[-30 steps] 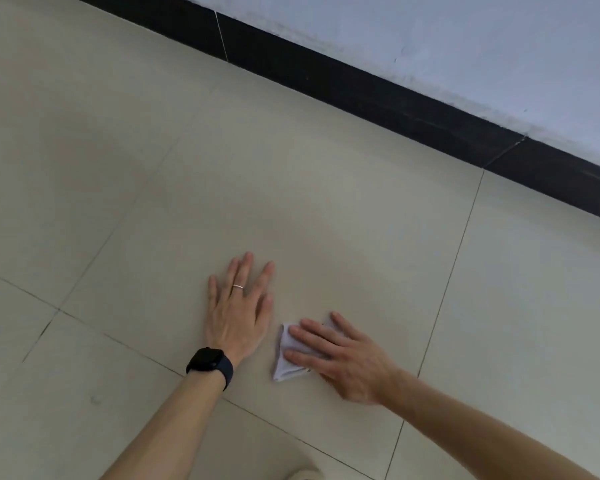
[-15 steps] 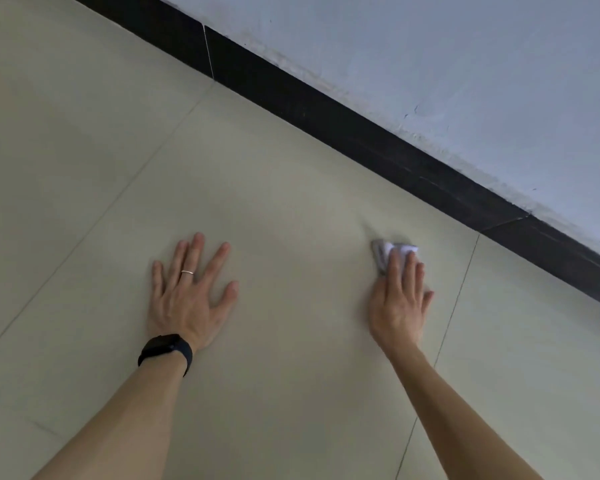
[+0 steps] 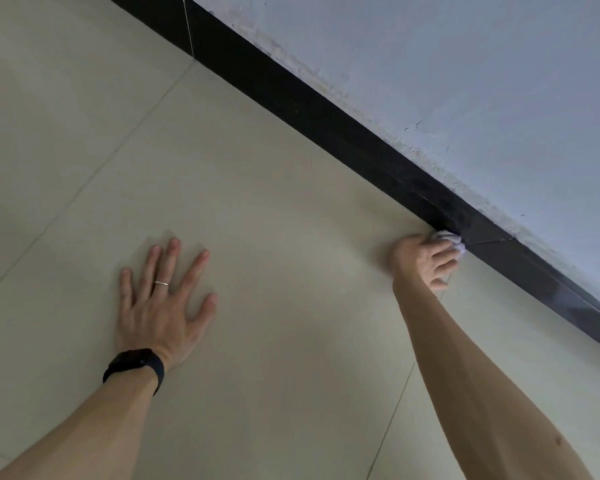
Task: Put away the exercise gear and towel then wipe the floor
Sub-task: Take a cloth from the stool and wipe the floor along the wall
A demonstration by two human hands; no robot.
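A small white cloth (image 3: 450, 239) lies bunched on the beige tiled floor (image 3: 274, 220), right against the black skirting board (image 3: 326, 109). My right hand (image 3: 421, 261) presses down on it with the fingers laid over it, so most of the cloth is hidden. My left hand (image 3: 163, 306) rests flat on the floor, fingers spread, about an arm's width to the left. It wears a ring and a black watch (image 3: 136, 367). No exercise gear or towel is in view.
A pale wall (image 3: 465, 81) rises above the skirting board and runs diagonally from upper left to lower right. Thin grout lines cross the floor tiles.
My right hand has slid the cloth away from my left hand, forward and to the right, up to the skirting board. My left hand stays flat on the floor; the view has moved closer.
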